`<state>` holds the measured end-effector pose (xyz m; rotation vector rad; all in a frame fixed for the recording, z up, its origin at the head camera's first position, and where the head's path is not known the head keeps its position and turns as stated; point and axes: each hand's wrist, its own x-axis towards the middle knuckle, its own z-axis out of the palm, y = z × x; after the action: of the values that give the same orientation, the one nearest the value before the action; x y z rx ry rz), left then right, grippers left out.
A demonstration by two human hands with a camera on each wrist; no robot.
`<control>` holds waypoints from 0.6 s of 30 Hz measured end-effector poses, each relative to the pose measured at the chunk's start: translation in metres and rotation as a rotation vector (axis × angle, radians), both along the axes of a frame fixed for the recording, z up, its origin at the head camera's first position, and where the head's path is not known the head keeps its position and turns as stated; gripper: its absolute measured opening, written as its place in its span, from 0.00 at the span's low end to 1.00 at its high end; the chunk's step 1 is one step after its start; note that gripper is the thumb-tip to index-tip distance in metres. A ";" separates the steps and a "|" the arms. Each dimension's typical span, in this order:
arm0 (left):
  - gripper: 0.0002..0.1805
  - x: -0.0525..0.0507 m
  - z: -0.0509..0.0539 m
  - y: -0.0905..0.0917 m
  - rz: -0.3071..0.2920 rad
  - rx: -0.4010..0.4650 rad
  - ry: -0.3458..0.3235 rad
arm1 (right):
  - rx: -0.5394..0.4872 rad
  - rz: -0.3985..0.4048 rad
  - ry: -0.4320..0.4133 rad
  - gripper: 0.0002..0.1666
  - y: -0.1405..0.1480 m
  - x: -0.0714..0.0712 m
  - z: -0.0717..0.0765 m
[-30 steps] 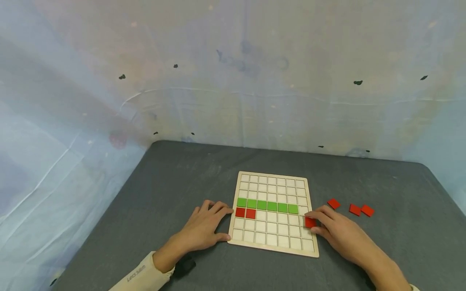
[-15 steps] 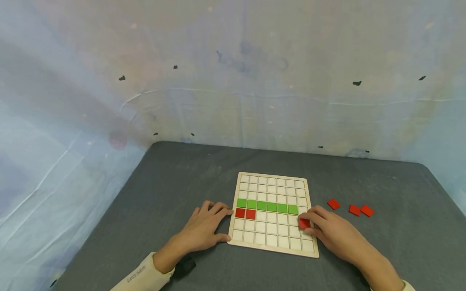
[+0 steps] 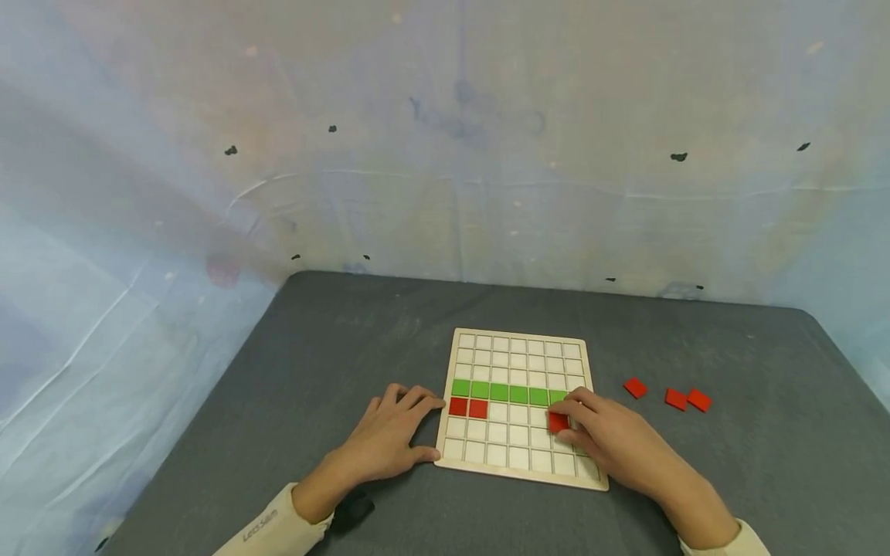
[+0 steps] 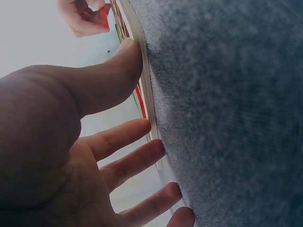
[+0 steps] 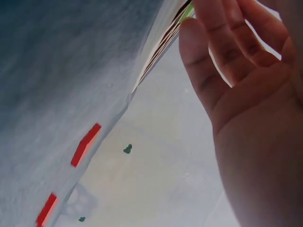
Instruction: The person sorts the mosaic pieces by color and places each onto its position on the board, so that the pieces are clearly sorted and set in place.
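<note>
A square wooden grid board (image 3: 497, 434) lies on the dark table. One of its rows carries several green tiles (image 3: 499, 393). In the row nearer the person, a red tile (image 3: 458, 406) and another red tile (image 3: 477, 408) fill the two leftmost cells. My right hand (image 3: 622, 444) pinches a red square tile (image 3: 558, 422) between thumb and fingers, over the right part of that same row. In the left wrist view this tile (image 4: 103, 17) stands edge-on. My left hand (image 3: 385, 436) rests at the board's left edge with spread fingers, its thumb touching the near left corner.
Right of the board lie three loose red tiles: one tile (image 3: 636, 388) by itself, and a pair, tile (image 3: 676, 398) and tile (image 3: 699, 400), close together. A pale cloth backdrop (image 3: 445, 154) rises behind the table (image 3: 348, 332). Something black (image 3: 354, 506) shows beside the left wrist.
The right hand has carried the red tile leftward, from the board's right rim in over its cells. The left hand and the board have stayed put.
</note>
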<state>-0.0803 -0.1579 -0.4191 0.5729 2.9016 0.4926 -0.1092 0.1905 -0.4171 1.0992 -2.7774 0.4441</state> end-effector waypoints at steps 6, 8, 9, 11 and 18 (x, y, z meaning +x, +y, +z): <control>0.36 0.000 0.001 0.000 -0.008 -0.002 0.001 | -0.011 -0.005 -0.021 0.15 -0.010 -0.004 0.000; 0.36 0.000 0.001 0.000 -0.010 -0.005 0.007 | -0.015 -0.008 -0.031 0.15 -0.013 -0.005 -0.001; 0.36 0.000 0.001 0.000 -0.012 -0.006 0.010 | -0.016 -0.010 -0.033 0.15 -0.014 -0.006 -0.001; 0.35 0.000 0.002 0.000 -0.013 -0.005 0.010 | -0.013 -0.011 -0.035 0.16 -0.016 -0.007 -0.001; 0.36 0.001 0.001 0.000 -0.009 -0.006 0.003 | 0.000 -0.036 0.055 0.17 -0.021 -0.006 0.003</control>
<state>-0.0794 -0.1584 -0.4186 0.5857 2.9010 0.4821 -0.1156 0.1697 -0.4137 1.0432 -2.7450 0.4032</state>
